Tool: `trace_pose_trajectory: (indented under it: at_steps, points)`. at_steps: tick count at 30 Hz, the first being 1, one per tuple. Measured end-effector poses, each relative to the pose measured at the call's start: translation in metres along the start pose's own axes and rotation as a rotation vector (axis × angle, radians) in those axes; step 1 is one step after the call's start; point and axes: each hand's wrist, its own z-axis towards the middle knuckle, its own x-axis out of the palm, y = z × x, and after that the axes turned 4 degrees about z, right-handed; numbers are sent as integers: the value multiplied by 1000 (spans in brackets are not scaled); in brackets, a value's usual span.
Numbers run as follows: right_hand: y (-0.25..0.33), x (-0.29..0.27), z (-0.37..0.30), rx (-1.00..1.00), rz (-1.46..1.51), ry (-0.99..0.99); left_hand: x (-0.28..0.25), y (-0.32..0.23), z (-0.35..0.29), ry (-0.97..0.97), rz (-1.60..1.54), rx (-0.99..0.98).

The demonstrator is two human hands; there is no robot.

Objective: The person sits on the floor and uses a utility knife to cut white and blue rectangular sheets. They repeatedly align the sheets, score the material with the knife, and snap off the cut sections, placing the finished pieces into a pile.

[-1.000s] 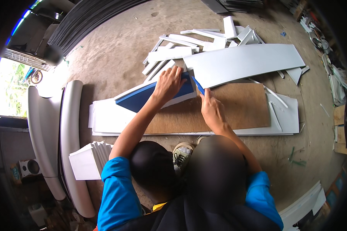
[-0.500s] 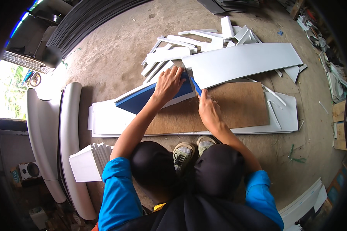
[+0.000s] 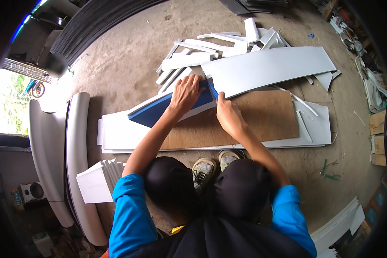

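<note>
A flat dark-blue panel with slanted ends (image 3: pixel 152 112) lies over white foam-like sheet. My left hand (image 3: pixel 186 94) rests on its right part, fingers stretched toward the far edge and pressing down. My right hand (image 3: pixel 229 114) is closed around a blue utility knife (image 3: pixel 213 91). The knife's tip meets the panel's right end, close to my left fingertips; the blade itself is too small to make out. Under both hands lies a brown wooden board (image 3: pixel 258 118), on top of larger white sheets (image 3: pixel 316 124).
A long white sheet piece (image 3: pixel 271 64) lies beyond my right hand, near a heap of white offcuts (image 3: pixel 187 61). Folded white pieces (image 3: pixel 96 185) stand left of my feet. Large white rolls (image 3: pixel 77 150) lie at the left. Dark stacked sheets (image 3: pixel 96 26) are at the back.
My right hand and the knife have moved slightly left and away from me, along the blue panel's right end. My left hand stays in place on the panel.
</note>
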Motion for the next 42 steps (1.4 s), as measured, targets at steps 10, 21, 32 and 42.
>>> trace_pose_trajectory:
  at_steps: [10, 21, 32, 42]
  points:
    - [0, 2, 6, 47, 26, 61, -5, -4, -2, 2, -16, 48]
    - [-74, 82, -41, 302, -3, 291, -6, 5, -1, -16, 59, -8]
    - [-99, 39, 39, 63, 788, -198, -62, 32, -1, -32, -232, -143]
    - [-15, -33, 78, -63, 987, 126, -111, 50, -28, -142, -573, -324]
